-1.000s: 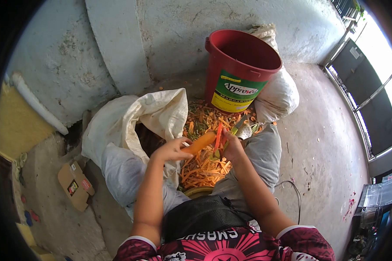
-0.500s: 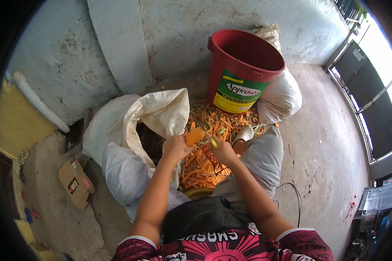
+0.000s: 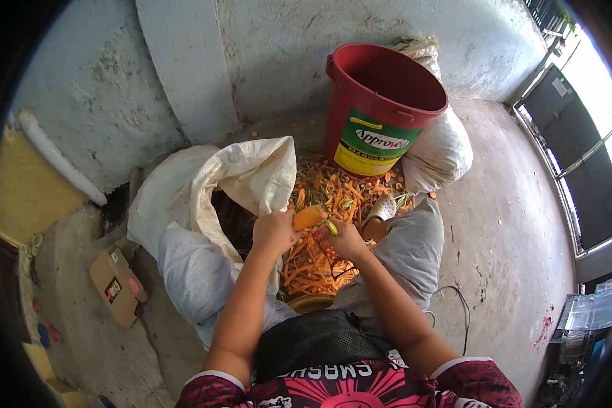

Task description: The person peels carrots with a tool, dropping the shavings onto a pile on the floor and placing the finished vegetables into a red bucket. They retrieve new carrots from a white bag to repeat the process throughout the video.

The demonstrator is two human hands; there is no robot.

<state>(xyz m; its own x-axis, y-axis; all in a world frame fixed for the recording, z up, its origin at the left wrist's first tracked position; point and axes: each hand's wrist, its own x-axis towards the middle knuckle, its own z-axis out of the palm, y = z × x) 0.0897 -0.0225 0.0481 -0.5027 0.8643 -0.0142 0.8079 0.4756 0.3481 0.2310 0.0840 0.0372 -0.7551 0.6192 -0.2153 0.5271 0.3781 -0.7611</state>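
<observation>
In the head view my left hand (image 3: 275,232) is closed around the near end of a peeled orange carrot (image 3: 309,217), which points to the right. My right hand (image 3: 347,241) grips a small tool with a yellow-green handle (image 3: 332,228), most likely a peeler, close to the carrot's far end; its blade is too small to make out. Below the right hand is a red patterned piece (image 3: 325,246), partly hidden. Orange carrot peelings (image 3: 316,268) lie heaped under both hands. An open white sack (image 3: 207,183) stands just left of my left hand, its inside dark.
A large red bucket (image 3: 340,115) with a margarine label stands ahead, against a filled white sack (image 3: 442,153). The rim of a yellowish basin (image 3: 311,301) shows between my legs. A flattened cardboard box (image 3: 117,285) lies left; a dark cable (image 3: 464,306) curves on the floor right.
The carrot has turned to a flatter angle and shows more of its side. My hands have shifted only slightly, and both keep their hold.
</observation>
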